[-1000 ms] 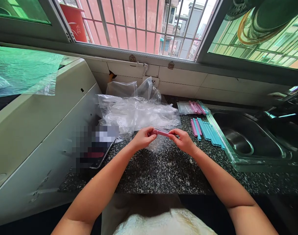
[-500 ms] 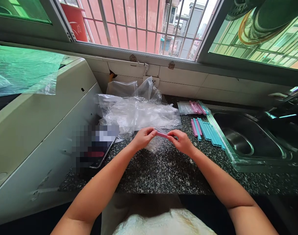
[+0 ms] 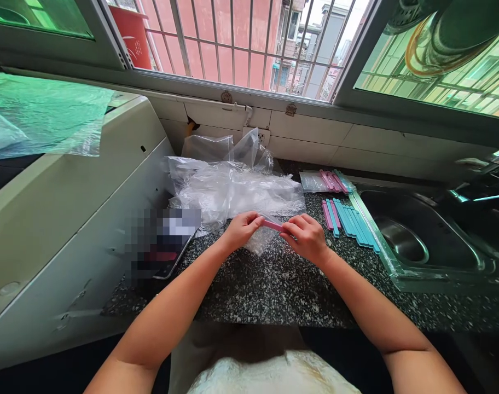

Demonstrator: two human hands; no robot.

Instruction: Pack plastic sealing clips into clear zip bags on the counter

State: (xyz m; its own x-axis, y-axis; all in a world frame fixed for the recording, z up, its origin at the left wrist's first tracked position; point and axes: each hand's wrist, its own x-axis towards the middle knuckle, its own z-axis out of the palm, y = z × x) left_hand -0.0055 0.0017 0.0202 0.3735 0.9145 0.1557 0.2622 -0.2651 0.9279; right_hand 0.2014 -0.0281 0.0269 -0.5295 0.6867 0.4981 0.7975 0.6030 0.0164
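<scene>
A slim pink bag clip point(image 3: 273, 225) stretches between my two hands, low over the counter. My left hand point(image 3: 240, 229) pinches its left end, and my right hand point(image 3: 307, 237) closes on its right end, hiding that tip. Under and behind the clip lies a crumpled heap of clear plastic bags point(image 3: 237, 189). Bubbly clear plastic point(image 3: 259, 241) shows just below the clip. Right of my right hand lies a row of teal clips point(image 3: 356, 225), with a few pink clips point(image 3: 327, 214) at its left end.
Behind that row, more pink and teal clips point(image 3: 335, 180) lie on a clear packet point(image 3: 314, 182). A steel sink point(image 3: 434, 224) is set into the speckled counter point(image 3: 270, 295) at right. A partly blurred phone-like device point(image 3: 173, 262) leans against the pale appliance point(image 3: 122, 180) at left.
My right hand's fingers have shifted, curling further over the clip's right end. My left hand keeps its pinch. The view has moved slightly.
</scene>
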